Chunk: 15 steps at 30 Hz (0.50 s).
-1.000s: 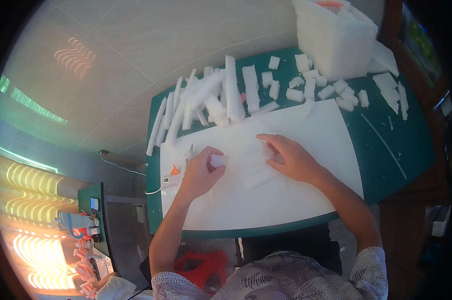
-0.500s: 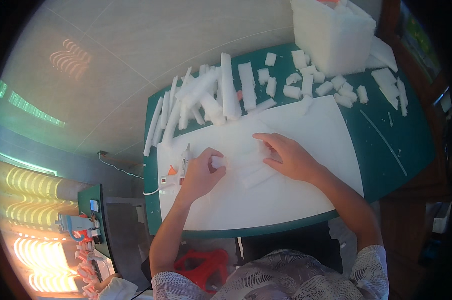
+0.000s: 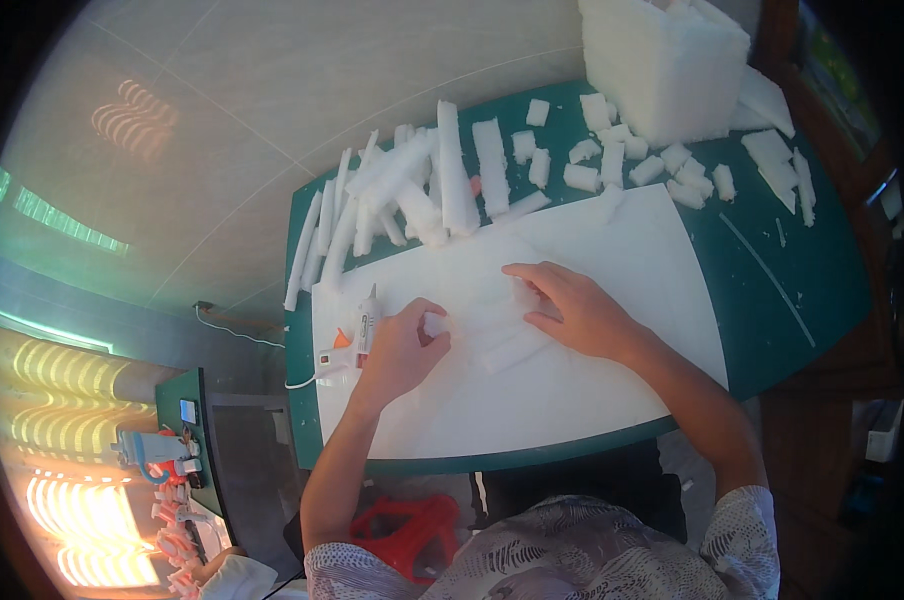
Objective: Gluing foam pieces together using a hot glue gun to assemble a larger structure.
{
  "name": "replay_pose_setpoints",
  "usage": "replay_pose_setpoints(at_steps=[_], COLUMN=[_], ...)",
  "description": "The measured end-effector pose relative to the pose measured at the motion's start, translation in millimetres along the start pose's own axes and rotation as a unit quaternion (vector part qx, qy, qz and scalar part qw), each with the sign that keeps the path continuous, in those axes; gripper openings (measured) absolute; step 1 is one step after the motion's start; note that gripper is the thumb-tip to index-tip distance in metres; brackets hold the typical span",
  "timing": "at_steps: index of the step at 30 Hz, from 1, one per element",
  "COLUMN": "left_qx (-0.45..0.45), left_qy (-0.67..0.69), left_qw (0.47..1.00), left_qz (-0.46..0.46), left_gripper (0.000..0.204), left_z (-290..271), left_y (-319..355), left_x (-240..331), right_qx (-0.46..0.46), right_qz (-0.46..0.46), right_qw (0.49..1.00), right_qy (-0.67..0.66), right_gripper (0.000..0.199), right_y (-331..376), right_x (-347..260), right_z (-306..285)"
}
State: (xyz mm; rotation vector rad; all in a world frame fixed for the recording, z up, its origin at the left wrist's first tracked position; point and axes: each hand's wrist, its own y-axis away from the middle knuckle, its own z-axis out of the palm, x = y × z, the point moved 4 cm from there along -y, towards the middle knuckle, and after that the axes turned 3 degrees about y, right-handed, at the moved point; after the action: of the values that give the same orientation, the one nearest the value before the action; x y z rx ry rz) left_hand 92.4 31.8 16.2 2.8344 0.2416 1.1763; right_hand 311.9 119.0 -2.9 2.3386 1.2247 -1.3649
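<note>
Over a white board my two hands face each other. My left hand is closed, thumb and fingers curled round a small white foam piece. My right hand curves its thumb and fingers about another white foam piece; its fingertips rest at that piece's edges. Between and below them lies a pale foam strip, hard to make out against the white board. Left of my left hand a white glue gun with an orange trigger stands on the board, its nozzle pointing away from me.
Long white foam strips are piled at the board's far edge. Several small foam blocks lie scattered on the green table, near a big white foam block. A red stool is below; another person's sleeve shows at lower left.
Almost nothing differs. Both hands keep their hold, and the whole scene has shifted very slightly in the view.
</note>
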Motion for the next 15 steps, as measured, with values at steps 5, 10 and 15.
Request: replay_pose_setpoints(at_steps=[5,10,15], left_qx=[-0.023,-0.022,0.009], left_qy=[-0.009,-0.033,-0.021], left_qw=[0.999,0.999,0.998], left_qz=[-0.033,-0.023,0.054], left_gripper=[0.027,0.025,0.027], left_z=[-0.8,-2.6,-3.2], left_y=[-0.4,-0.3,-0.2], left_x=[8.1,11.1,7.7], right_qx=[0.001,-0.004,-0.01], right_qz=[-0.004,-0.004,0.002], right_qw=[1.0,1.0,1.0], right_qy=[0.011,0.005,0.006], right_gripper=[0.056,0.056,0.056], right_y=[0.1,0.3,0.0], right_x=[0.0,-1.0,-1.1], right_z=[0.4,-1.5,-0.4])
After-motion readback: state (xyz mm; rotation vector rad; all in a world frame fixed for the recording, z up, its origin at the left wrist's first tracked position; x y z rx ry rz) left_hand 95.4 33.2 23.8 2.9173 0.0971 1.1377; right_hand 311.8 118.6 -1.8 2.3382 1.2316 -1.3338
